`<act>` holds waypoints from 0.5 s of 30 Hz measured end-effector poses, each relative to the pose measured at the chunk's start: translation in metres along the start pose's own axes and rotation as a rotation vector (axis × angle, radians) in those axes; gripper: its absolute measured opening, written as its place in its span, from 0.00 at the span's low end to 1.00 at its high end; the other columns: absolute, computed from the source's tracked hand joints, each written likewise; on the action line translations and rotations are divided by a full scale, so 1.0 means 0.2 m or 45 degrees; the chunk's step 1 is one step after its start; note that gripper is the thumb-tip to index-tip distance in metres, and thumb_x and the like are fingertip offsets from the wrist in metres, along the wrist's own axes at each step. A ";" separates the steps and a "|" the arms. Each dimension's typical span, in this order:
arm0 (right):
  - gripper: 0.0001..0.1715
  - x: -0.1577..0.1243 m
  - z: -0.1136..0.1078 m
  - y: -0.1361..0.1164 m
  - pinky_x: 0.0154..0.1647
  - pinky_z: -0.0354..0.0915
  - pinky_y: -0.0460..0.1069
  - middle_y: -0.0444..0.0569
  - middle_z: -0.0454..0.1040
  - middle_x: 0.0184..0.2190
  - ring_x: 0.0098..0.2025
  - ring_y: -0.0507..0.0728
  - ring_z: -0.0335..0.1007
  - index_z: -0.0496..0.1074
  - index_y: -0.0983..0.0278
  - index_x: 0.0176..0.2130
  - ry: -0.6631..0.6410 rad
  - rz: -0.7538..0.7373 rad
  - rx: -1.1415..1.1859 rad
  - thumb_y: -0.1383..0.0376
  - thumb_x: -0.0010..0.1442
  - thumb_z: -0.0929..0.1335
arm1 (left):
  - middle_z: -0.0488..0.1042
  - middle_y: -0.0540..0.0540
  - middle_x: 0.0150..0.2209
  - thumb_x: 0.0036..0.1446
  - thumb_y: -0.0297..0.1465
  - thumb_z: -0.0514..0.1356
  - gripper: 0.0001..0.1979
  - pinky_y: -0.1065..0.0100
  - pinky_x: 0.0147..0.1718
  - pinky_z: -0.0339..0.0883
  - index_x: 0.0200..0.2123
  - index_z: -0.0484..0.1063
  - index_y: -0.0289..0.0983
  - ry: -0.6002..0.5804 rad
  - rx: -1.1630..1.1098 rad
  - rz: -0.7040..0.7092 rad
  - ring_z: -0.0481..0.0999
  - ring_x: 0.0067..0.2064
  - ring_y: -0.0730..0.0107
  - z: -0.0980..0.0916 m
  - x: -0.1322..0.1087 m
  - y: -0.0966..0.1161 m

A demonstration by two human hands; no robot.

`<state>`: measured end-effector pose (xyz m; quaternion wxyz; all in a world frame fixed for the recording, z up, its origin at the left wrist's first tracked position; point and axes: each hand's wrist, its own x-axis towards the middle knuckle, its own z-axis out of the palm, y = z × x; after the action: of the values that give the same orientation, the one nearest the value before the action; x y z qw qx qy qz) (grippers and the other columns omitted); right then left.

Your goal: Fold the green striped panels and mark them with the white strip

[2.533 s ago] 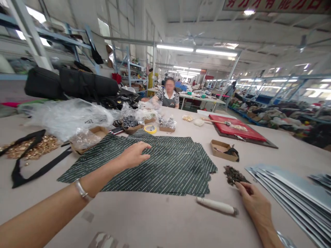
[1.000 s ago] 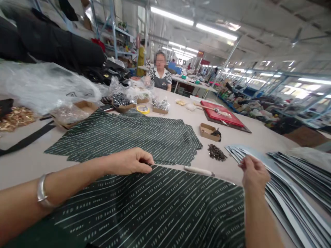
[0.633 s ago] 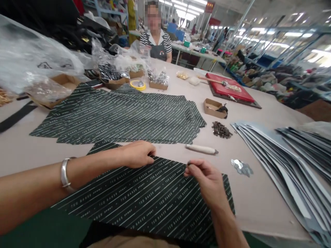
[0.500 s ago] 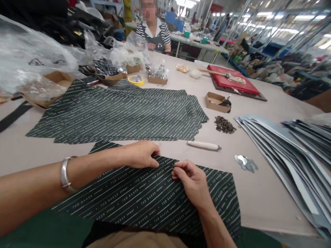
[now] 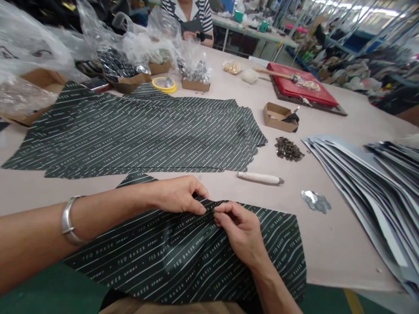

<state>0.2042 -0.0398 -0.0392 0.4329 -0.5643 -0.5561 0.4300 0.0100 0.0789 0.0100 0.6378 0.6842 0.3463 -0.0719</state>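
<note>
My left grip and right grip pinch the edge of a dark green printed sheet on the pale worktop, more sheets spread beyond my grip and factory shelving past them.

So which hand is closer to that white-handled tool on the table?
Right. The right hand sits just below the tool; the left hand is farther off to its left.

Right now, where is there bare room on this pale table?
Bare pale tabletop lies right of the dark striped sheet, between the white-handled tool, silver scraps and stacked grey sheets. Crowded: the far edge, with plastic bags and cardboard trays.
</note>
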 end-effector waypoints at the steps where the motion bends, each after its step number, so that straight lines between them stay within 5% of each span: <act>1: 0.05 0.00 0.00 0.00 0.29 0.65 0.45 0.42 0.76 0.26 0.27 0.50 0.70 0.79 0.61 0.36 -0.001 -0.019 -0.017 0.66 0.63 0.70 | 0.73 0.52 0.29 0.47 0.38 0.62 0.17 0.70 0.33 0.59 0.38 0.80 0.35 0.004 0.002 0.003 0.67 0.31 0.71 0.00 0.00 0.00; 10: 0.06 0.00 0.01 -0.01 0.32 0.67 0.45 0.42 0.75 0.28 0.29 0.50 0.71 0.77 0.61 0.36 -0.012 -0.180 -0.146 0.68 0.65 0.68 | 0.77 0.52 0.36 0.56 0.30 0.59 0.09 0.69 0.38 0.61 0.38 0.78 0.38 0.149 0.364 0.114 0.73 0.38 0.68 0.05 -0.04 0.05; 13: 0.06 -0.01 0.02 0.00 0.30 0.70 0.45 0.48 0.75 0.41 0.32 0.50 0.72 0.74 0.61 0.43 0.064 -0.162 -0.113 0.68 0.65 0.68 | 0.77 0.53 0.36 0.58 0.27 0.60 0.05 0.69 0.38 0.60 0.38 0.76 0.39 0.339 0.599 0.165 0.74 0.38 0.69 0.11 -0.06 0.07; 15: 0.16 -0.01 0.02 0.00 0.29 0.71 0.45 0.54 0.70 0.55 0.32 0.49 0.72 0.71 0.60 0.52 0.100 -0.172 -0.113 0.69 0.64 0.68 | 0.76 0.52 0.36 0.60 0.29 0.62 0.03 0.68 0.37 0.60 0.39 0.75 0.38 0.434 0.734 0.224 0.74 0.38 0.68 0.16 -0.07 0.06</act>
<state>0.2004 -0.0425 -0.0410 0.4568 -0.5606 -0.5940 0.3525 0.0171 0.0454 0.0227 0.3551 0.8656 0.3531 0.0038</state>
